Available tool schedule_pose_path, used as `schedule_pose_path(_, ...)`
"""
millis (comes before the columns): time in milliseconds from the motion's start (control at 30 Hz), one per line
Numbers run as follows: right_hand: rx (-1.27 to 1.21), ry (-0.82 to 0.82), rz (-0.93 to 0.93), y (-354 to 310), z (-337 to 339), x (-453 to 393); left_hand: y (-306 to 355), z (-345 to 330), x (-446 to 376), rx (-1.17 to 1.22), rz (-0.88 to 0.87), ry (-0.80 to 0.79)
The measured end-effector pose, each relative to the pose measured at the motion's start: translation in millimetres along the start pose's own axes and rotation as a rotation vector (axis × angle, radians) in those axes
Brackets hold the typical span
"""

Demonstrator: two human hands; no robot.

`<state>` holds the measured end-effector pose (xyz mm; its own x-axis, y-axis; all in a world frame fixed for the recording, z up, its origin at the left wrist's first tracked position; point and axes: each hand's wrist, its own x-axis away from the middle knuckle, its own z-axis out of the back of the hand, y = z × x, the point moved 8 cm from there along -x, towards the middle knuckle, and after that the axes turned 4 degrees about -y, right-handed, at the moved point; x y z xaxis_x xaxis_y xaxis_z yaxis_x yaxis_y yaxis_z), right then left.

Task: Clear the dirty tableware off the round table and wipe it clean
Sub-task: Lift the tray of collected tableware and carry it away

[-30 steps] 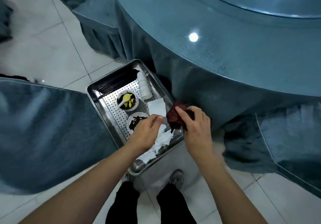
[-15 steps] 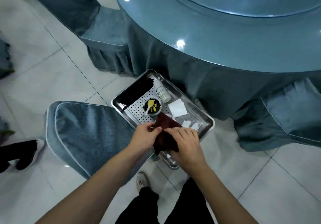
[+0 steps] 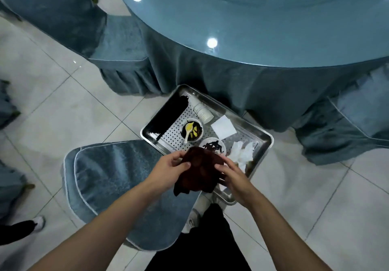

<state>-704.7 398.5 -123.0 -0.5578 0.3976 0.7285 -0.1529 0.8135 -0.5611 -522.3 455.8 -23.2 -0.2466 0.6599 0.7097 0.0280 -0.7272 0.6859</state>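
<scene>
A dark red cloth [image 3: 197,172] hangs between both my hands above the near end of a steel tray [image 3: 264,142]. My left hand [image 3: 170,166] pinches its left edge and my right hand [image 3: 230,174] grips its right side. The tray sits below the round table [image 3: 263,24], whose glass top reflects ceiling lights. In the tray lie a bowl with a yellow spoon [image 3: 192,131], a small plate with dark scraps [image 3: 212,145], a stack of white cups [image 3: 201,108], black chopsticks [image 3: 168,117], a white napkin [image 3: 223,127] and crumpled tissue [image 3: 242,151].
Blue covered chairs stand around: one chair seat [image 3: 117,182] under my left arm, another chair [image 3: 120,45] at the far left of the table, a third chair [image 3: 349,127] at the right. Another person's shoe [image 3: 37,224] shows at the left edge on the tiled floor.
I have straightened up, so the tray and table look farther away. The cloth went from my right hand alone to both hands, which now hold it spread over the tray's near end.
</scene>
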Motion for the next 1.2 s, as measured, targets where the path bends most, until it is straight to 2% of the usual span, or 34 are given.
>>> schedule_pose_path(100,-0.114,-0.005,-0.004,5.6,-6.2,-13.9,-0.7,11.9,-15.8,0.012,0.026,0.007)
schedule_pose_path(300,-0.162,0.182,0.056,-4.5,8.7,-31.5,2.2,13.4,-65.2,-0.025,0.048,-0.079)
schedule_pose_path(500,-0.297,0.376,0.119,5.0,26.2,-72.4,-7.1,17.5,-138.2,-0.272,0.016,-0.206)
schedule_pose_path(700,-0.357,0.687,0.152,36.6,54.8,-115.0,-21.3,39.9,-216.2,-0.549,-0.064,-0.287)
schedule_pose_path(833,-0.469,0.812,0.144,55.5,84.1,-135.8,-26.8,65.9,-254.5,-0.671,-0.162,-0.228)
schedule_pose_path(933,-0.58,0.867,0.173,58.5,110.4,-149.2,-27.8,83.0,-276.5,-0.676,-0.222,-0.13)
schedule_pose_path(1033,-0.697,0.852,0.204,55.1,127.5,-171.6,-33.1,96.5,-293.4,-0.698,-0.256,-0.031)
schedule_pose_path(1200,-0.751,0.795,0.164,59.9,132.2,-213.9,-55.8,118.7,-318.1,-0.831,-0.275,0.09)
